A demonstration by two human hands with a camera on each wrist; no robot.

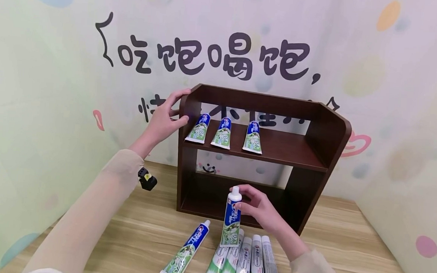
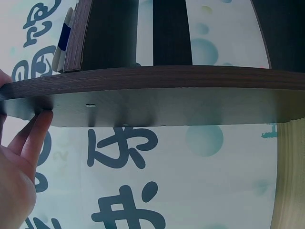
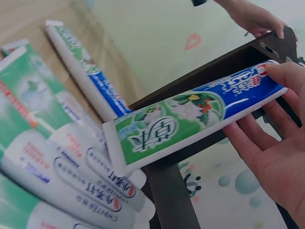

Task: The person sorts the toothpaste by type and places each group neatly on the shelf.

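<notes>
A dark brown two-tier shelf (image 1: 283,146) stands on the table, and my left hand (image 1: 164,117) grips the upper part of its left side panel (image 2: 157,102). In my right hand (image 1: 260,208) is a blue and green toothpaste tube (image 1: 231,227), pinched near its white cap between thumb and fingers. The cap points up in the head view, in front of the lower tier. Three similar tubes lean on the upper tier: one at the left (image 1: 199,128), one beside it (image 1: 222,132) and one near the middle (image 1: 253,137).
Another blue and green tube (image 1: 186,251) lies on the wooden table (image 1: 137,236) at front left. Several white and green tubes (image 1: 245,259) lie side by side below my right hand. Behind the shelf hangs a pale printed backdrop (image 1: 226,11) with large black characters.
</notes>
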